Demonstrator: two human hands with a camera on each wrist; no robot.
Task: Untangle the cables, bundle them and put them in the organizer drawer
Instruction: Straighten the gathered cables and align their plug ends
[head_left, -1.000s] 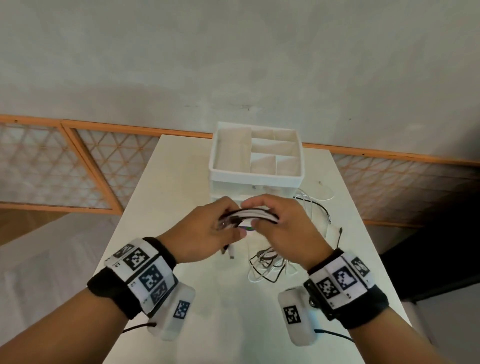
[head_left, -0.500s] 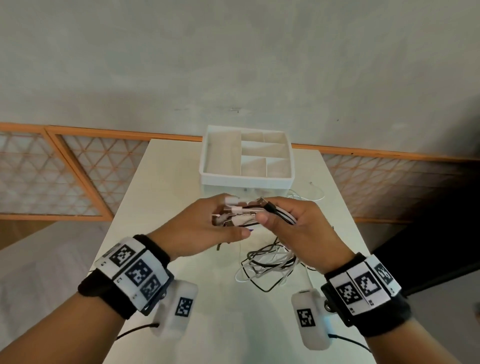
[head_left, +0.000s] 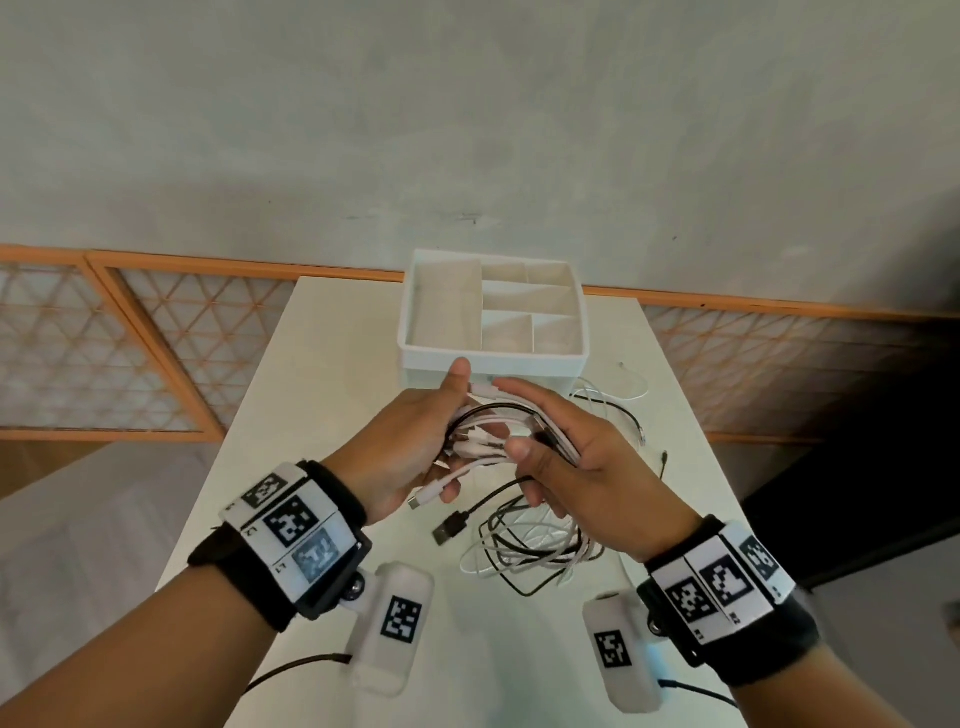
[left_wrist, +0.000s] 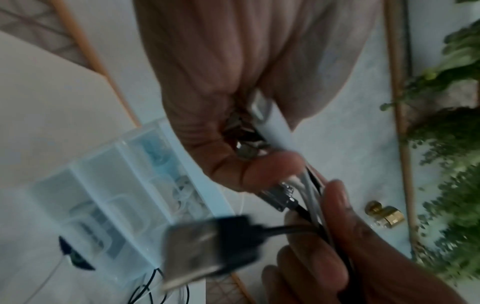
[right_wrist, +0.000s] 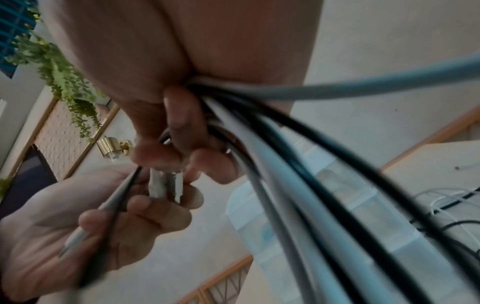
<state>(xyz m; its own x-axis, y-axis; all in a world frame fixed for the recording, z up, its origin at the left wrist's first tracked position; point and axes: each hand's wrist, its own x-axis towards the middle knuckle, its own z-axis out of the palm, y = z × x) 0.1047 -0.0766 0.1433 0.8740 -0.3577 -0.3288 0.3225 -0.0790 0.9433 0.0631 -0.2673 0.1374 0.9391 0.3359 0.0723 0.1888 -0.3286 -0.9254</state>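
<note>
Both hands hold one bunch of white and black cables above the white table, just in front of the white organizer. My left hand cups the connector ends, thumb raised against the organizer's front. My right hand grips the cable lengths, thumb pressing them. A black USB plug and a white plug hang below the hands; the black plug looms large in the left wrist view. The rest of the cables lie in a loose tangle on the table.
The organizer's top tray has several open compartments, all bare. More thin white and black leads trail on the table to its right. An orange-framed lattice railing runs behind the table; a grey wall rises beyond.
The hands have turned and spread apart, lifting the bunch. The left thumb now points up at the organizer, and the plugs have dropped out below the hands.
</note>
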